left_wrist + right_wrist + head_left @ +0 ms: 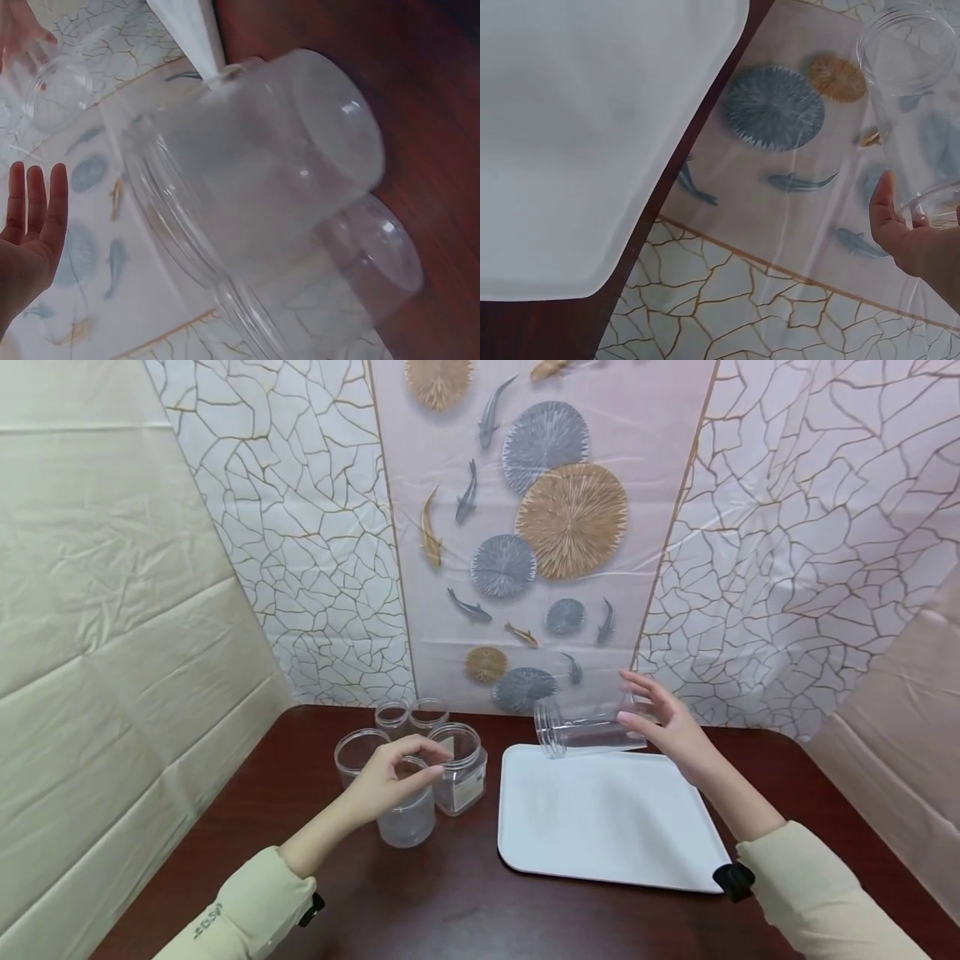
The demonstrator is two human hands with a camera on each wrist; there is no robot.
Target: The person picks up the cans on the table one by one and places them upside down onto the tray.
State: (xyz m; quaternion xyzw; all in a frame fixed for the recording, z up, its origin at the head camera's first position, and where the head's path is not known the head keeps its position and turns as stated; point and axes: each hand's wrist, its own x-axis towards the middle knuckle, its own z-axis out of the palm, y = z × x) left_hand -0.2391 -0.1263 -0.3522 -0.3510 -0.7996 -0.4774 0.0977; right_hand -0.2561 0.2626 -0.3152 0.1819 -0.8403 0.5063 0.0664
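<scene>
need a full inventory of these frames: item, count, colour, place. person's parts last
Tray: 1, white, right half of the table
Table: 1, dark red-brown, below everything
Plain upright jars: 4 visible, clear, table's left half
Labelled jar: 1, clear with pale label, right end of that cluster
Sideways jar: 1, clear, near the tray's far edge
Backdrop: 1, white, gold and grey patterned, behind the table
Sleeves: 2, cream, both forearms
Left hand: 1, bare, by the upright jars
Right hand: 1, bare, holding the sideways jar

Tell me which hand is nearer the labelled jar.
Left. The left hand hovers close by, mostly left of the labelled jar; the right hand is farther off to its right, holding another jar.
</scene>
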